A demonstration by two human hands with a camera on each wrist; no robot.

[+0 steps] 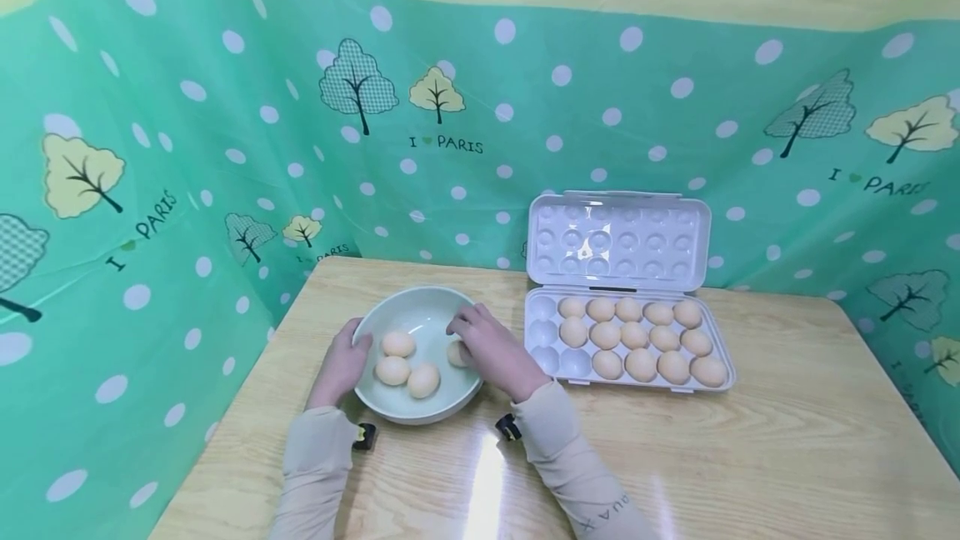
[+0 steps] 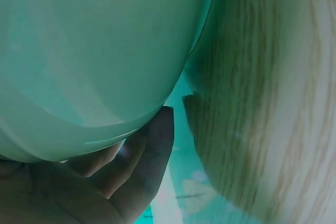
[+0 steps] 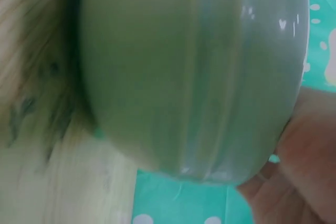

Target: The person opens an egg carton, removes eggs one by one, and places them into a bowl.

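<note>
My left hand (image 1: 341, 367) grips the left rim of a pale green bowl (image 1: 420, 308); in the left wrist view its fingers (image 2: 147, 156) lie against the outside wall. Three eggs, one an upper egg (image 1: 398, 344), sit together in the bowl's left half. Over the right rim reaches my right hand (image 1: 495, 348), its fingers curled down around another egg (image 1: 457, 353), which it partly covers. The right wrist view shows the bowl's outer wall (image 3: 157, 77) and the blurred right hand (image 3: 310, 156) at the rim; the egg is hidden there.
Right of the bowl stands a white plastic egg box (image 1: 731, 380), its lid (image 1: 618, 244) propped up behind. Eggs fill most of its hollows; several at the left have none. A patterned green curtain (image 1: 480, 107) surrounds the wooden table (image 1: 787, 440) at the back and sides.
</note>
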